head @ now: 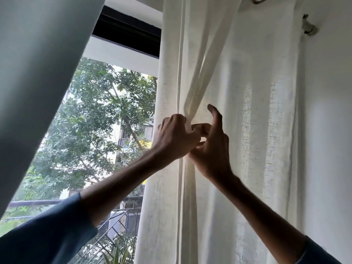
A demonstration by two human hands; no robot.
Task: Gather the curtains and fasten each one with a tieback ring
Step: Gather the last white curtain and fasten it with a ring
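Cream curtain (238,92) matt woven cloth, wall hook (310,28) shiny metal

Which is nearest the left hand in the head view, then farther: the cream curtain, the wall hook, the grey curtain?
1. Cream curtain: gripped by the left hand.
2. Grey curtain: off to the left, nearer the camera.
3. Wall hook: upper right, on the wall.

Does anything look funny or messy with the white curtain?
Only where the hands are. The left hand pinches the white curtain into a tight bunch, so its folds pull slantwise up from there. The right hand is beside it, thumb up. No tieback ring is visible. Nothing looks torn or stained.
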